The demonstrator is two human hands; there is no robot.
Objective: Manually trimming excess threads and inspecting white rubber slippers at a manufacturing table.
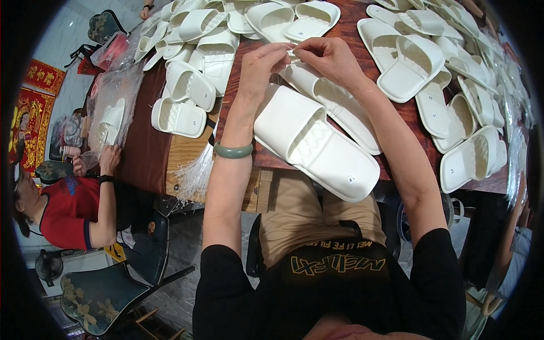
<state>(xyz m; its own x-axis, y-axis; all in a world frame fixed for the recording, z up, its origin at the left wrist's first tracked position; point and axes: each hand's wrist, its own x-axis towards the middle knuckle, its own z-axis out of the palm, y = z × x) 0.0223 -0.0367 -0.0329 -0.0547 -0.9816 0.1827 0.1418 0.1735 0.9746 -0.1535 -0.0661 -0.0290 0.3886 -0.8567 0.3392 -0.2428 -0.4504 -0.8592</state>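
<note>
My left hand (pixel 262 67) and my right hand (pixel 333 61) meet above the far end of a pair of white slide slippers. Fingertips of both are pinched together around something small and pale between them, too small to make out. The nearer white slipper (pixel 289 113) lies at a slant, its heel jutting over the table's front edge, with a small round sticker on the heel. Behind it to the right, the second white slipper (pixel 361 120) rests alongside, its toe end partly under my hands. A green bangle (pixel 233 150) circles my left wrist.
White slippers are heaped at the far left (pixel 195 25) and along the right (pixel 411 59) of the reddish wooden table (pixel 241 65). A bundle of white strings (pixel 198 173) hangs at the left edge. Further left, a person in red (pixel 73 209) handles a clear bag (pixel 96 124) with slippers.
</note>
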